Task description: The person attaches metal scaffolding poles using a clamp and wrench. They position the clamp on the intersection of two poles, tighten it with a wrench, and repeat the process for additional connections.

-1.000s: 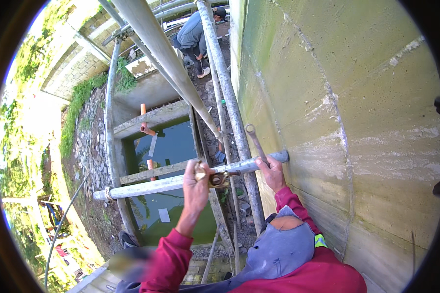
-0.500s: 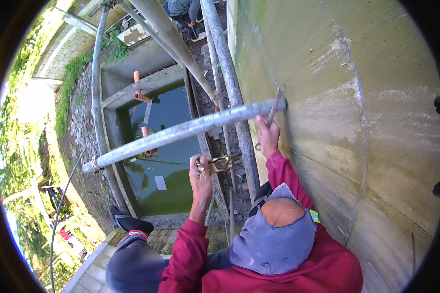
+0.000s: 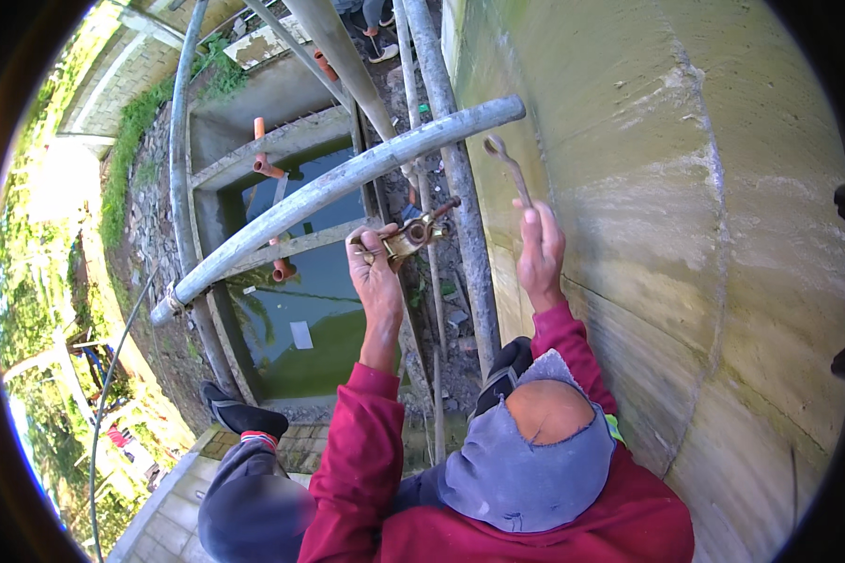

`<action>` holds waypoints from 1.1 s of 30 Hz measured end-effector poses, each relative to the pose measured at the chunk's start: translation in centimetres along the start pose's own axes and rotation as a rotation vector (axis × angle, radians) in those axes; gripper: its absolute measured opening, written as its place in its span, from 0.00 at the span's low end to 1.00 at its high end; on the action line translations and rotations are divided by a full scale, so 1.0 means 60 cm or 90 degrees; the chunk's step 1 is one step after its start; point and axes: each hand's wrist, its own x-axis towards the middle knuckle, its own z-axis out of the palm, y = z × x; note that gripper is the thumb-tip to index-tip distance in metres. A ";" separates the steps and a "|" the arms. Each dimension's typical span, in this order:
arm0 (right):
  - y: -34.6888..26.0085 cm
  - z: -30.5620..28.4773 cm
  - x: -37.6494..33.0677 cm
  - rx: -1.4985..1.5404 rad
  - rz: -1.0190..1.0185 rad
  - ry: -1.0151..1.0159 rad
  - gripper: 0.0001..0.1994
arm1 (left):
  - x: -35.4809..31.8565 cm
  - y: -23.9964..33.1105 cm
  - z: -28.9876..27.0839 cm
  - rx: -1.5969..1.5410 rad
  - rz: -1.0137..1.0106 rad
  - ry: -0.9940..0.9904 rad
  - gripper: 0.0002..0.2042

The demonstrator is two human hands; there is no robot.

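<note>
Left hand (image 3: 377,272) grips rusty scaffold clamp (image 3: 413,235), fingers closed round it, just below grey horizontal pipe (image 3: 347,183). Right hand (image 3: 538,251) clutches spanner (image 3: 509,169), raised beside concrete wall (image 3: 685,235). Upright scaffold pole (image 3: 460,197) between hands; green water (image 3: 310,310) far below.

A stained concrete wall (image 3: 704,244) fills the right half of the frame. Upright scaffold poles (image 3: 460,206) run beside it near the centre. At centre left lies a tank of green water (image 3: 319,310) with orange pipe fittings (image 3: 265,164) at its upper edge. Grass (image 3: 127,141) borders the upper left, and another person's shoes (image 3: 381,49) show at the top.
</note>
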 end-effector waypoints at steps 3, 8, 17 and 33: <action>0.047 -0.023 -0.073 -0.099 -0.142 0.047 0.12 | -0.003 -0.009 -0.016 -0.032 -0.028 0.069 0.15; 0.112 -0.033 -0.095 -0.379 0.029 -0.101 0.10 | 0.005 -0.002 -0.088 0.072 -0.015 0.093 0.14; 0.044 -0.027 -0.097 -0.250 0.085 -0.135 0.13 | 0.038 0.033 -0.163 0.109 -0.007 0.161 0.14; 0.005 -0.045 -0.110 -0.312 0.029 -0.089 0.12 | 0.014 0.019 -0.132 0.141 -0.073 0.133 0.14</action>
